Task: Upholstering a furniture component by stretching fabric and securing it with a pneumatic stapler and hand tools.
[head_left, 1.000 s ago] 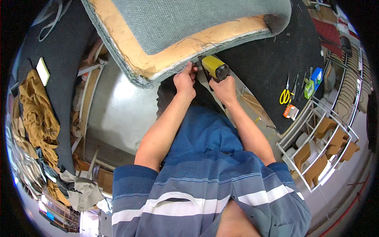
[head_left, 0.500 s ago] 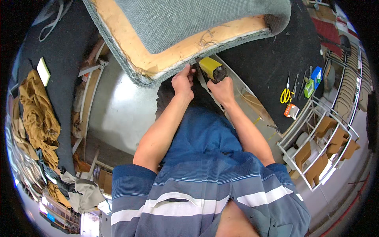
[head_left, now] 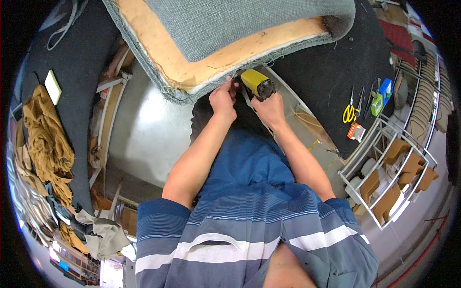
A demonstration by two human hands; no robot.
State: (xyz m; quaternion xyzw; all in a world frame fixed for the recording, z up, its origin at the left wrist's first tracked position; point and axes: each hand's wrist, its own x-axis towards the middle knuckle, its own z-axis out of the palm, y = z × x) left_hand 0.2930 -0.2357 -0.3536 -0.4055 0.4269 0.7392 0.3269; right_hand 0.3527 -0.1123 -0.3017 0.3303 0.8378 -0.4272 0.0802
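Note:
A large upholstered cushion (head_left: 201, 53) lies underside up on the dark worktable (head_left: 331, 72), with a wooden frame, yellow foam rim and grey-green fabric. My left hand (head_left: 223, 98) pinches the frayed fabric edge at the cushion's near corner. Just to its right, my right hand (head_left: 270, 109) grips a yellow staple gun (head_left: 257, 84) whose nose is pressed against that same edge.
Yellow-handled scissors (head_left: 349, 113), a blue-green tool (head_left: 382, 93) and a small orange box (head_left: 356, 132) lie on the table at right. A white wire rack (head_left: 394, 168) with brown pieces stands further right. Mustard-brown fabric (head_left: 45, 139) is piled at left, by a pale block (head_left: 53, 86).
Both hands and the staple gun have shifted slightly along the cushion's edge; the grip on fabric and tool is unchanged.

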